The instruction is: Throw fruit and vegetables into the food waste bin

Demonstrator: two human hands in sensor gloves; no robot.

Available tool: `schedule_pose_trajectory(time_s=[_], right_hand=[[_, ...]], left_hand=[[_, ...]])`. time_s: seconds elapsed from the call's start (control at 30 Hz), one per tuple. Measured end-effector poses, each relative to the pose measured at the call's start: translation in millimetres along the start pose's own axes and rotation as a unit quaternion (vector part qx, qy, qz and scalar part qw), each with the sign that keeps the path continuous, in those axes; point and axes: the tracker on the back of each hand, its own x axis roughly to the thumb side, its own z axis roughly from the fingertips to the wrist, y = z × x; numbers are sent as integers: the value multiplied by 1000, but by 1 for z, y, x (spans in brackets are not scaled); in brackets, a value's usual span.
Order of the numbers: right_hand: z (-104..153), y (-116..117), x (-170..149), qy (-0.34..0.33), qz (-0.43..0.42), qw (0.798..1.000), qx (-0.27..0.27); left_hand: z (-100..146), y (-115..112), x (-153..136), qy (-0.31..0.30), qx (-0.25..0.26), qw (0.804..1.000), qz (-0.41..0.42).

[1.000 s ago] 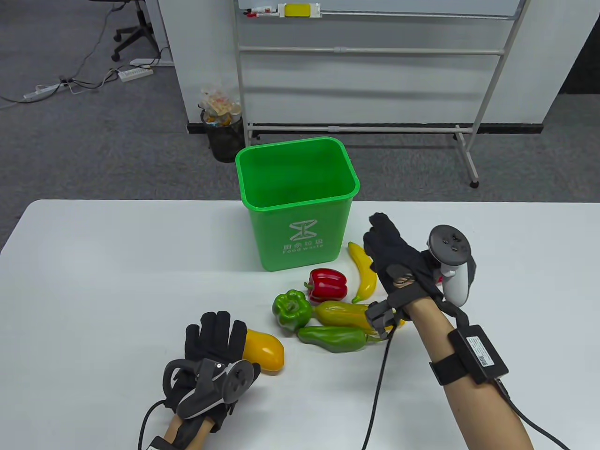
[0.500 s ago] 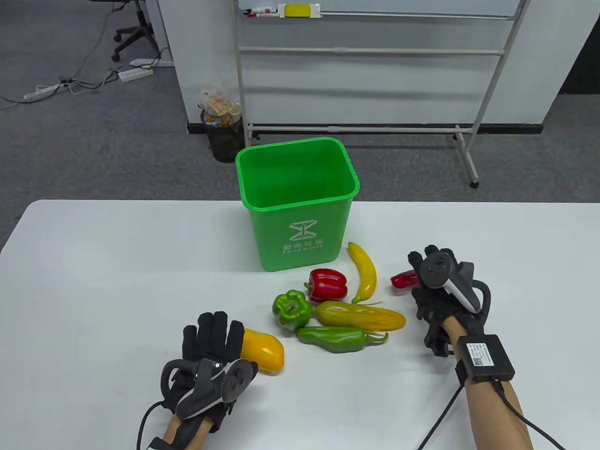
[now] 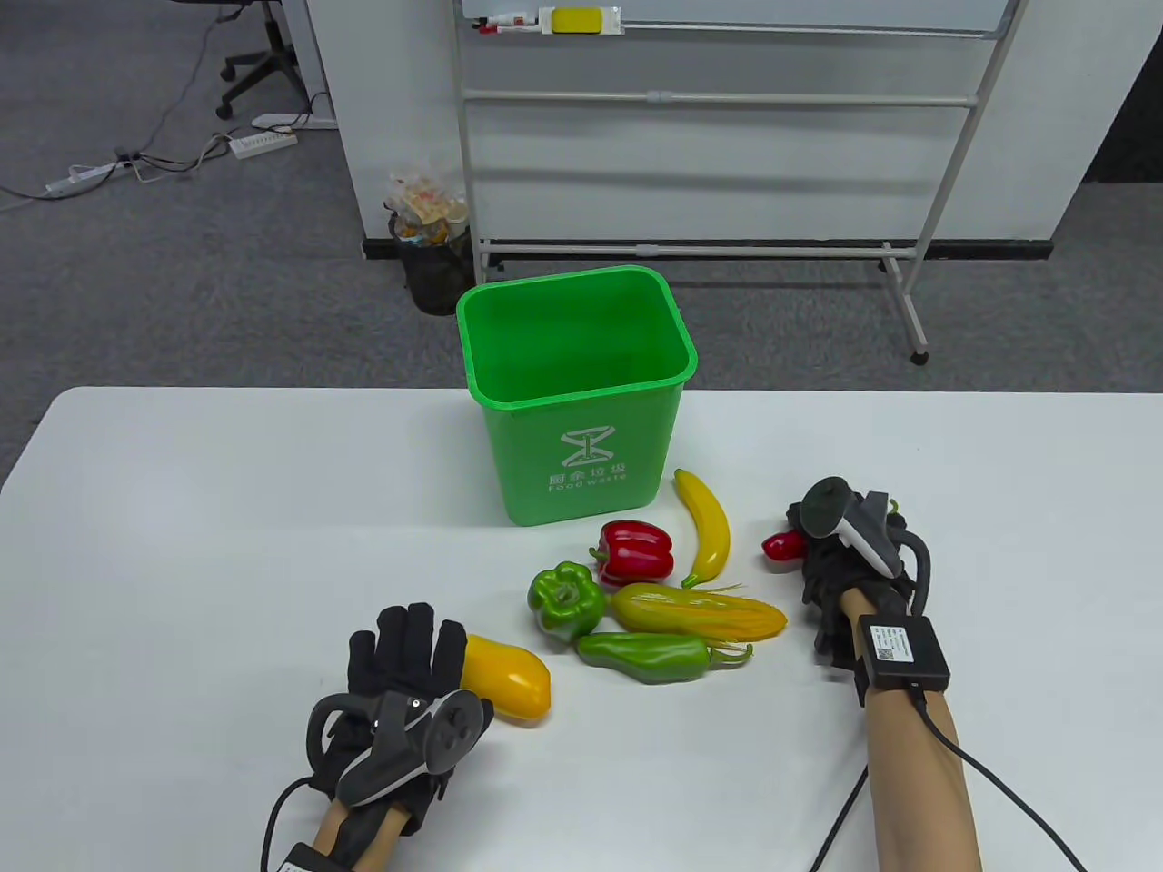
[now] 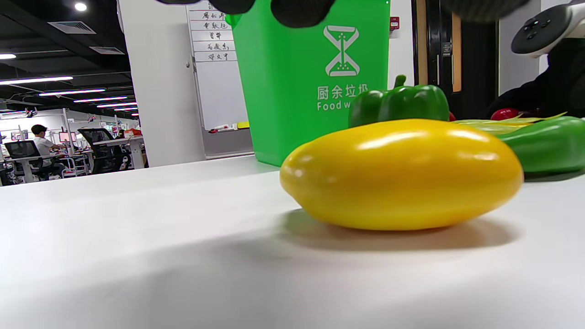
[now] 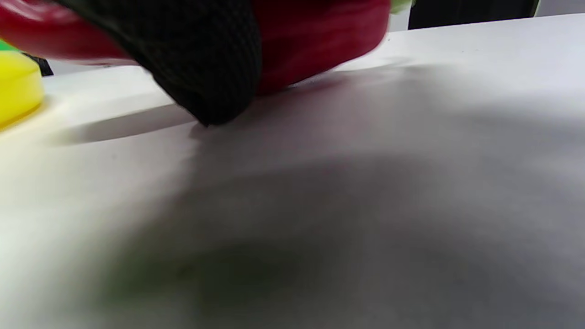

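Observation:
The green food waste bin stands open at the table's middle back; it also shows in the left wrist view. My right hand is low on the table at the right, and its fingers wrap over a red chili pepper that lies on the table. My left hand lies flat with fingers spread at the left end of a yellow fruit, which fills the left wrist view. Whether the left hand touches the fruit I cannot tell.
In front of the bin lie a red bell pepper, a green bell pepper, a yellow banana, a yellow-green cob and a long green pepper. A whiteboard stand is behind the table.
My right hand pulled back from beside the banana to the right, dropped to the table and closed over the red chili pepper. My left hand has barely shifted.

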Motion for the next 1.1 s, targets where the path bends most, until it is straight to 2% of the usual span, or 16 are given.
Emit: schedule_pose_trajectory(time_s=[0.1, 0.23, 0.33, 0.47, 0.53, 0.67, 0.7, 0.73, 0.77, 0.87, 0.9, 0.93, 0.97, 1.03, 1.07, 1.1], right_hand=[[5, -5, -9, -5, -15, 1000, 2], [27, -14, -27, -39, -36, 999, -2], [54, -15, -45, -99, -74, 992, 25], [104, -11, -52, -166, -151, 970, 92], [135, -5, -46, -216, -191, 949, 130], [194, 13, -10, -310, -281, 877, 234], [211, 18, 8, -342, -308, 848, 263], [216, 18, 16, -353, -321, 835, 273], [226, 17, 33, -376, -357, 801, 300], [232, -13, 80, -421, -481, 693, 333], [226, -45, 104, -434, -551, 641, 311], [215, -78, 122, -438, -607, 604, 273], [205, -103, 135, -437, -643, 582, 238], [171, -162, 161, -377, -712, 568, 167], [151, -184, 171, -307, -727, 597, 145], [138, -194, 175, -271, -717, 625, 150]], left_hand=[[0, 1, 0, 1, 0, 1000, 1], [1, 2, 2, 0, 5, 1000, 5], [1, 1, 3, -5, 5, 1000, 8], [1, 2, 4, -9, 3, 1000, 8], [1, 2, 5, -9, 2, 1000, 9], [1, 1, 6, -12, -1, 1000, 7], [1, 1, 6, -13, -2, 1000, 9], [1, 1, 7, -13, -2, 1000, 10], [1, 1, 7, -13, -2, 1000, 11], [1, 3, 9, -14, 0, 1000, 16], [1, 3, 10, -14, 1, 1000, 17], [0, 3, 10, -14, 2, 1000, 18], [0, 3, 11, -15, 3, 1000, 18], [0, 2, 11, -16, 0, 1000, 18], [0, 0, 11, -15, -3, 1000, 18], [0, -1, 11, -14, -7, 1000, 18]])
